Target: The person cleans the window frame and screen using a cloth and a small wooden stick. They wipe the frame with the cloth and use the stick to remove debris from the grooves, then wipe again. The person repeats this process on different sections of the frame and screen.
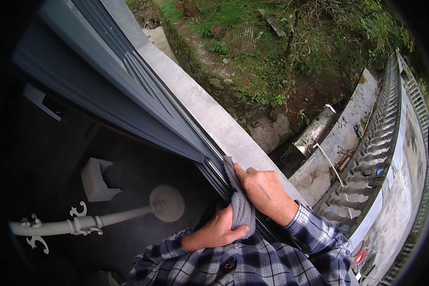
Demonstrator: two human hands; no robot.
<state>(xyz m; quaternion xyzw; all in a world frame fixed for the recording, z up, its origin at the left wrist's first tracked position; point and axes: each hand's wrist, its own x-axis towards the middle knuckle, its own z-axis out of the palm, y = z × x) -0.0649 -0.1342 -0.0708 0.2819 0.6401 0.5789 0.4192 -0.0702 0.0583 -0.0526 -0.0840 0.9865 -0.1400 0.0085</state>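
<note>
A grey terry cloth (241,211) hangs between my two hands over the dark metal track of a sliding window (214,171). My left hand (220,227) grips its lower, bunched part, thumb on top. With my right hand (262,187) I pinch the upper end, the index finger pressing it against the track's outer edge. Part of the track lies hidden under the cloth and hands. Beyond it runs a pale stone sill (207,114). The grey window frame (128,89) stretches away to the upper left.
Indoors at left stand a white ornate pole with a round base (167,203) and a small white stool (96,178). Outside, the ground drops to a slope with plants (243,50). A balustrade (382,136) curves along the right, near a pale pipe (330,162).
</note>
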